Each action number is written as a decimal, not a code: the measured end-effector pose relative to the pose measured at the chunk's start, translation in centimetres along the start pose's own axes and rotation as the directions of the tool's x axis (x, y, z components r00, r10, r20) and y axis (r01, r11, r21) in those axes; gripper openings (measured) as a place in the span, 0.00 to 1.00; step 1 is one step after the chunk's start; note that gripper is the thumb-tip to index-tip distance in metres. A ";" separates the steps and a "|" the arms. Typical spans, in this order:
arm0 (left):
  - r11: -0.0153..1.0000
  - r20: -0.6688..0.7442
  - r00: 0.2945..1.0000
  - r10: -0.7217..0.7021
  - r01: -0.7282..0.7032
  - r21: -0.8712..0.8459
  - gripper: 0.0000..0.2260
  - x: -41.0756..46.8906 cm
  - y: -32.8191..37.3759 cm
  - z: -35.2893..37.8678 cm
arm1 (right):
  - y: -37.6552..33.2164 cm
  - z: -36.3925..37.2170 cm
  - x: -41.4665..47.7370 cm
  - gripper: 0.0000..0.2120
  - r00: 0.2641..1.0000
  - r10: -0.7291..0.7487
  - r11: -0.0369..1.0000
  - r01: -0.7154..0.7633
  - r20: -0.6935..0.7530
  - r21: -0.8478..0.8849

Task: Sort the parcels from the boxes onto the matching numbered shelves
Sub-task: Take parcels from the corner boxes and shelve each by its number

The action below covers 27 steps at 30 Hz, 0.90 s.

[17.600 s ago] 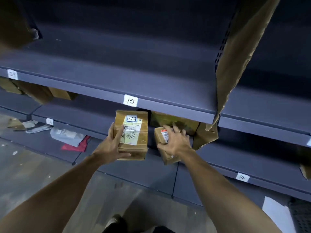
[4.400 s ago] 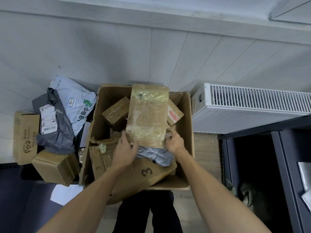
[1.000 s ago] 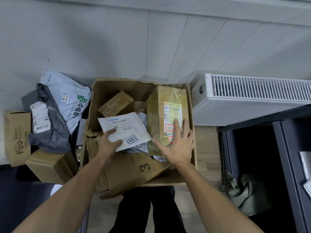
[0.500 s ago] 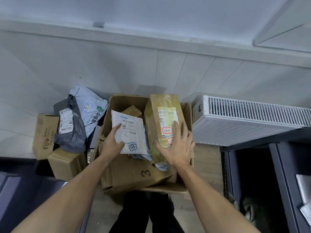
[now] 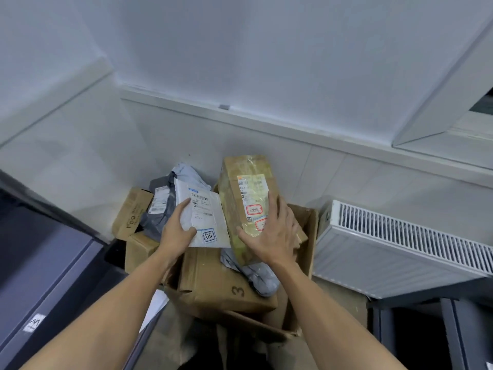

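Far left: dark grey shelf unit (image 5: 48, 265), a small white tag on its edge. Beside it, against the wall, small brown cartons (image 5: 132, 209) stacked with a grey poly bag (image 5: 160, 209) lying on top.

Left hand (image 5: 174, 233) holds a flat white mailer (image 5: 204, 217), thumb on the face, fingers behind it, pinching the lower left edge. Printed label on top; boxed handwritten mark near the bottom reads "03" or similar.

Centre: open cardboard box (image 5: 306, 236), front flap marked "3". Inside, a crumpled grey bag (image 5: 258, 276) is visible; other contents hidden by the hands and parcels.

Right hand (image 5: 272, 236) grips a tall tape-wrapped brown parcel (image 5: 245, 198), fingers spread across its labelled face, thumb at the lower edge. Parcel upright, lifted above the box, just beside the mailer.

Right: white radiator (image 5: 400, 249) against the wall.
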<state>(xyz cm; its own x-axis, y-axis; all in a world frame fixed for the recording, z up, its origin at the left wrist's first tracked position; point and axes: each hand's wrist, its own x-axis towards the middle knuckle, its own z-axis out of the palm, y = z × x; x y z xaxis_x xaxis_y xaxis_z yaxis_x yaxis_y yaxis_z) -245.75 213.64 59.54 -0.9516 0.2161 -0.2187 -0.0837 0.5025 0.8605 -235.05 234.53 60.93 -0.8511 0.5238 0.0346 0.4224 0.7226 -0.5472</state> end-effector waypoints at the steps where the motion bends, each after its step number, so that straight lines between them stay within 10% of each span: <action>1: 1.000 -0.028 1.000 -0.004 0.004 -0.003 0.33 -0.5 0.3 -0.7 | -0.7 -0.2 -0.1 0.54 1.000 -0.019 1.000 0.019 0.000 0.007; 27: 0.975 -0.268 0.961 -0.070 0.008 -0.224 0.32 -14.5 -5.3 -17.7 | -15.5 0.7 -13.1 0.55 0.970 -0.244 0.970 0.244 -0.015 -0.006</action>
<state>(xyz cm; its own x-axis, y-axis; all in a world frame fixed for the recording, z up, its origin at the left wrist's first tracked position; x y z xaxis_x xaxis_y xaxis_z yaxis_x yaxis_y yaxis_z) -236.78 193.07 66.31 -0.9878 -0.0517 -0.1469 -0.1557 0.3040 0.9399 -230.61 216.19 68.38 -0.9237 0.3386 0.1795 0.2042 0.8312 -0.5171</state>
